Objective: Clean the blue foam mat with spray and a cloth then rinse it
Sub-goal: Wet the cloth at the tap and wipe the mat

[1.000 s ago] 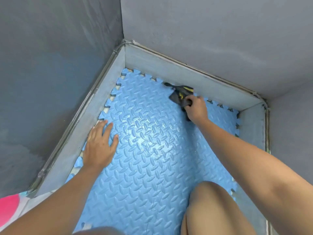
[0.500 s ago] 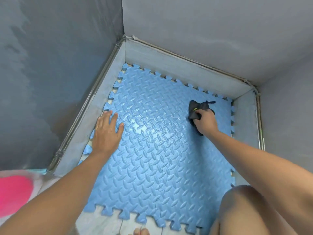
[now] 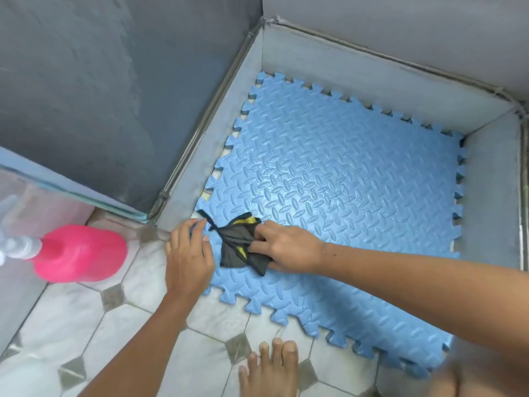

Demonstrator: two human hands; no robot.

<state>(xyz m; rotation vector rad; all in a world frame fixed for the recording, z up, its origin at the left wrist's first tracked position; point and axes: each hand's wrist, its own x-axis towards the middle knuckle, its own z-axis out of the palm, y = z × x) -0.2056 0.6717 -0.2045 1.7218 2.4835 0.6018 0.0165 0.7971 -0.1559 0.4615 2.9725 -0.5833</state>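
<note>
The blue foam mat [image 3: 343, 196] with a ridged pattern and jigsaw edges lies on the floor in a grey walled corner. A dark grey cloth [image 3: 237, 247] with yellow trim sits bunched on the mat's near left corner. My right hand [image 3: 286, 249] presses down on the cloth's right side with its fingers curled into the fabric. My left hand [image 3: 187, 259] rests flat over the mat's left corner edge, fingers straight, just left of the cloth. The pink spray bottle [image 3: 80, 253] with a white top stands on the tiles at the left, blurred.
Grey walls [image 3: 372, 78] enclose the mat at the left, back and right. White floor tiles [image 3: 160, 351] with grey diamonds spread in front. My bare toes [image 3: 269, 368] show at the bottom edge. A pale translucent container [image 3: 25, 202] stands at the far left.
My right hand dragged the cloth from the far right of the mat to its near left corner. My left hand slid back to that corner. The view swung left, revealing the bottle.
</note>
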